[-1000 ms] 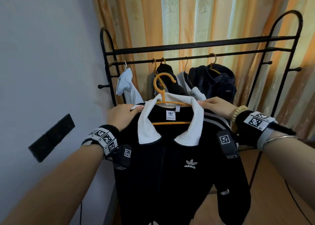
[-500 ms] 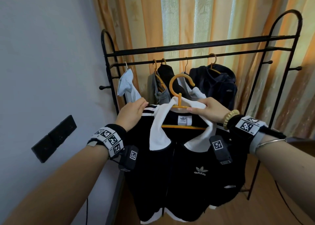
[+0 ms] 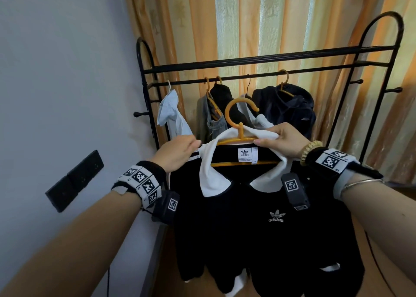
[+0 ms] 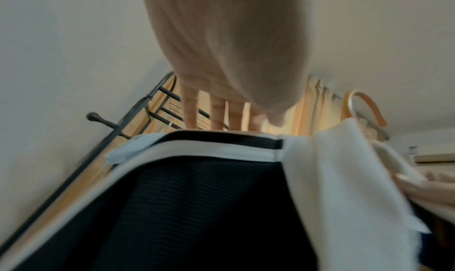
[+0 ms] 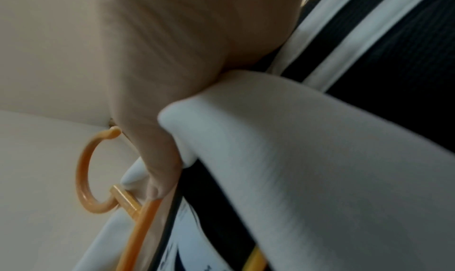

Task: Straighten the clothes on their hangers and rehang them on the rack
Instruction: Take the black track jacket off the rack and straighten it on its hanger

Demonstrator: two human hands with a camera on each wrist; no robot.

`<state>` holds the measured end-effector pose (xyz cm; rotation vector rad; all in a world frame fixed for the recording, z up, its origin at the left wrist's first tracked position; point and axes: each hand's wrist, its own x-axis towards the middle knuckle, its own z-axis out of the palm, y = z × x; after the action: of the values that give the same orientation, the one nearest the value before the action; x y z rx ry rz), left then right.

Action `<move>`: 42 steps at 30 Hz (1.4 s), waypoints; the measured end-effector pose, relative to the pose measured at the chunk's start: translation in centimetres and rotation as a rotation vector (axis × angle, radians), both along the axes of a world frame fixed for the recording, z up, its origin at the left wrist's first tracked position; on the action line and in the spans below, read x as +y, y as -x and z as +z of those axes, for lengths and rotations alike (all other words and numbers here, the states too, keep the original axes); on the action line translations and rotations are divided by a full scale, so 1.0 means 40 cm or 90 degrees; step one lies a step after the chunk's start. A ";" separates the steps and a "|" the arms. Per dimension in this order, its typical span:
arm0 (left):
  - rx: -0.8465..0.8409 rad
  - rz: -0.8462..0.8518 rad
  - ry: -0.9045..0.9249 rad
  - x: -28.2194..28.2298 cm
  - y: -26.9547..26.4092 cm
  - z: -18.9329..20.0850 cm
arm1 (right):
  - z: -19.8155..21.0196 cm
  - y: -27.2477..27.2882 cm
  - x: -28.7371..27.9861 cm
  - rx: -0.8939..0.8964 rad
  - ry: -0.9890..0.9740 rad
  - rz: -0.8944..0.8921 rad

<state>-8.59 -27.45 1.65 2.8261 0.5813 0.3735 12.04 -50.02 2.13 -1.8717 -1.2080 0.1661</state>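
Observation:
A black Adidas jacket (image 3: 247, 233) with a white collar (image 3: 213, 177) hangs on an orange hanger (image 3: 239, 113), held in the air in front of the black clothes rack (image 3: 258, 60). My right hand (image 3: 269, 137) grips the collar and the hanger arm just right of the hook; in the right wrist view the thumb (image 5: 160, 168) presses the collar (image 5: 295, 139) against the hanger (image 5: 83, 170). My left hand (image 3: 180, 150) rests on the jacket's left shoulder, its fingers (image 4: 216, 109) straight and reaching over the striped shoulder seam (image 4: 209, 148). The hook is below the rack's rails.
On the rack's lower rail hang a light blue shirt (image 3: 172, 114), a grey garment (image 3: 206, 119), a black one (image 3: 221, 96) and a dark navy hoodie (image 3: 290, 110). The rail's right part is bare. A grey wall with a black socket panel (image 3: 74, 182) is at left, curtains (image 3: 247, 19) behind.
The jacket and hanger have moved right and slightly toward the rack. My right hand has slid from the right shoulder to the collar by the hook. The left hand's fingers have straightened.

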 end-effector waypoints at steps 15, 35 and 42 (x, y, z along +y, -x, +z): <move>-0.070 0.066 -0.029 -0.076 -0.045 -0.039 | 0.008 0.026 -0.039 -0.289 0.148 -0.136; -0.082 0.150 -0.040 -0.071 -0.025 -0.026 | 0.025 0.043 0.026 -0.149 0.029 -0.048; -0.084 0.143 -0.042 -0.074 -0.034 -0.024 | 0.002 0.002 -0.002 -0.077 0.034 -0.037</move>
<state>-7.23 -30.41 0.68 2.7767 0.8743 0.6244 11.98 -50.08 2.20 -1.9851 -1.2399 0.0542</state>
